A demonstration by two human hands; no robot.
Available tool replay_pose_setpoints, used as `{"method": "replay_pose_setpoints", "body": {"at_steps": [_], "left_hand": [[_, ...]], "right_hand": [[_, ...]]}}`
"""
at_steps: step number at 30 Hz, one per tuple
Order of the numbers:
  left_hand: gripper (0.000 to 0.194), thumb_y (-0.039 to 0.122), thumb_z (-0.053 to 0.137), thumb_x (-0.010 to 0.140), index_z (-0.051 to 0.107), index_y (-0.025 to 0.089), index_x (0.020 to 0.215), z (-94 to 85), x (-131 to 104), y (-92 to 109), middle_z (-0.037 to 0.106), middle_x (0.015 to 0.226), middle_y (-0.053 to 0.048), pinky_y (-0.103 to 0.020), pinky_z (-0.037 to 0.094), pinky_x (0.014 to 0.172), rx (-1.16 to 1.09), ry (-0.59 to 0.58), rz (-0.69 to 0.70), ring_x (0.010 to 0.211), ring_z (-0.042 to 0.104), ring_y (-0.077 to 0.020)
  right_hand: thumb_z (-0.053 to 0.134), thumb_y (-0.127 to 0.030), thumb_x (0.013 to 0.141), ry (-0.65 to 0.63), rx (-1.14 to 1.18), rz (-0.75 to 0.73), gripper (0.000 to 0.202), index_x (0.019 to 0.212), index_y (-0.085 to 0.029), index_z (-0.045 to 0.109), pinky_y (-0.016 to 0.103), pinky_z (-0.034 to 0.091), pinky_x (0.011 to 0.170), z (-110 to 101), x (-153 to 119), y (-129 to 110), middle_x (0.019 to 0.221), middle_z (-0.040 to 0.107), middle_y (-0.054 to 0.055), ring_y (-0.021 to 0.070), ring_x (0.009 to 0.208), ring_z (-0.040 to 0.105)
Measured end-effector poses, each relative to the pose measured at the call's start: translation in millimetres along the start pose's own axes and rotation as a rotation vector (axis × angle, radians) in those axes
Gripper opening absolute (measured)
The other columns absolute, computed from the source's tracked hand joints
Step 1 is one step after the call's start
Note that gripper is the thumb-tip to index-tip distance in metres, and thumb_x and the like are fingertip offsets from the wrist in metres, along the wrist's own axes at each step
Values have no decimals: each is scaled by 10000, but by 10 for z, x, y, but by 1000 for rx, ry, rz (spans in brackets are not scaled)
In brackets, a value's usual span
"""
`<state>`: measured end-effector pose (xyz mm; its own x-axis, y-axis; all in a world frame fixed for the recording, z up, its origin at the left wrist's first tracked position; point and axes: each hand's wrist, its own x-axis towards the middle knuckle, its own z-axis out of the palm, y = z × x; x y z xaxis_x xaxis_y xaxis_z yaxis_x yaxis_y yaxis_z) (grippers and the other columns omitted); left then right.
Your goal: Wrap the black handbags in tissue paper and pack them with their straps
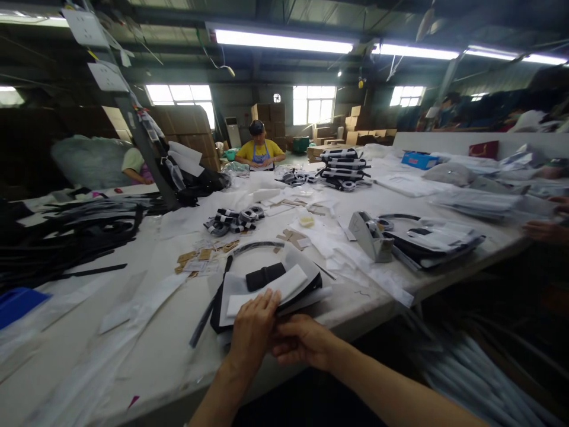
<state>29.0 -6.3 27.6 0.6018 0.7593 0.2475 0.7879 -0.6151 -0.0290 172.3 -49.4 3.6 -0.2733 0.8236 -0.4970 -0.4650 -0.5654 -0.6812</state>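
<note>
A black bag lies flat at the table's near edge, its wrapped handle looping out at the far side. On top are a folded white strip, white sheets and a small black roll. My left hand rests on the near side of the white strip, fingers extended flat and close together, thumb hidden. Just right of it, my right hand is at the bag's near edge with its fingers curled inward; whatever they pinch is hidden. A dark strap trails down the bag's left side.
A tape dispenser and another wrapped bag stand to the right. Brown card tags and bundled handles lie beyond. Black strips pile up left. A co-worker sits opposite; another person's hands show at right.
</note>
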Motion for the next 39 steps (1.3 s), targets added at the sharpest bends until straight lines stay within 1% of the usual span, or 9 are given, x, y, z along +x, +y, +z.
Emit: {"method": "replay_pose_setpoints", "body": {"at_steps": [3,5,10,17,24,30,34,37,39], "left_hand": [[511,75,555,874,545,244,1356,41,-14,-35,590,1379,-101,-425,514,997,-33,2,7,1197,613,-265],[523,68,567,866,543,250,1356,25,-3,-42,592,1379,-94,-428,510,1002,-46,-8,1,1200,611,-260],[486,87,548,888,544,222,1355,8,8,-8,576,1394,-103,-447,499,1011,-35,-11,9,1230,588,-273],[510,69,455,916,516,241,1392,234,-100,67,525,1443,-85,-496,434,1074,30,124,-32,1284,536,-292],[483,92,430,940,506,221,1400,174,-93,52,534,1439,-83,-469,433,1068,40,85,-17,1279,539,-298],[467,134,430,962,481,222,1418,282,-139,19,502,1466,-88,-457,430,1061,23,112,15,1307,511,-294],[469,124,415,967,476,226,1420,339,-178,21,501,1468,-80,-442,430,1054,29,157,12,1302,517,-281],[469,104,422,959,493,226,1406,347,-186,19,518,1454,-74,-428,437,1047,24,192,9,1294,526,-273],[468,96,440,950,505,223,1396,362,-184,15,538,1437,-76,-426,448,1037,28,229,18,1281,538,-269]], "right_hand": [[663,-288,833,207,157,-63,178,898,-127,627,301,583,604,-207,-95,-101,756,725,87,175,597,697],[626,-257,860,284,194,-83,142,861,-115,627,288,584,595,-266,-81,-144,710,713,94,175,588,698],[574,-208,880,368,249,-165,102,824,-130,607,310,595,639,-170,34,-125,672,699,82,204,657,726],[607,-159,832,402,294,-185,26,821,-146,588,350,598,720,-119,92,-62,708,703,65,202,680,727],[672,-152,801,366,261,-203,75,840,-150,608,339,596,734,-64,189,28,782,726,67,208,749,740],[601,-118,866,345,238,-22,20,847,-116,609,336,607,761,-92,-26,-96,745,725,109,206,728,740],[643,-109,827,343,218,22,31,834,-103,614,346,590,854,-175,-229,-123,825,735,146,228,848,740],[700,-184,798,300,-65,-89,100,852,-140,627,360,599,787,-253,-342,-99,853,735,109,228,814,730],[700,-234,812,274,-527,-362,81,844,-180,649,366,592,732,-313,-393,-133,807,723,69,216,739,706]]}}
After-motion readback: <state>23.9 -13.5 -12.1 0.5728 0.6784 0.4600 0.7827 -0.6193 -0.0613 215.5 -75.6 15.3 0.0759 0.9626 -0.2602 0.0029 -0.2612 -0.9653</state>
